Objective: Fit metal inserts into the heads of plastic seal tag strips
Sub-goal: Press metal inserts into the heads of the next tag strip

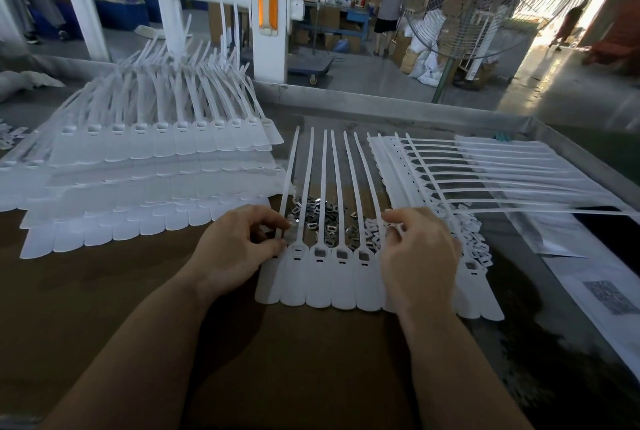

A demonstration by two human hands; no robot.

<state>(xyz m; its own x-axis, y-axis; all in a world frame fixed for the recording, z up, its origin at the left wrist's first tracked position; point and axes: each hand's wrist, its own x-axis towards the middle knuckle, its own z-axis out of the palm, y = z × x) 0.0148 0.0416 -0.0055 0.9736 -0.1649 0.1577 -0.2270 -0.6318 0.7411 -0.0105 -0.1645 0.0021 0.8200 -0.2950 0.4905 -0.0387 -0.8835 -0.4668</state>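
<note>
Both hands [322,249] rest on tag strip [332,277] heads.

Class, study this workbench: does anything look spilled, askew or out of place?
Nothing looks damaged. The metal inserts lie in a loose scatter under the strips being worked, and white clips spill beside them; more a working pile than an accident.
</note>
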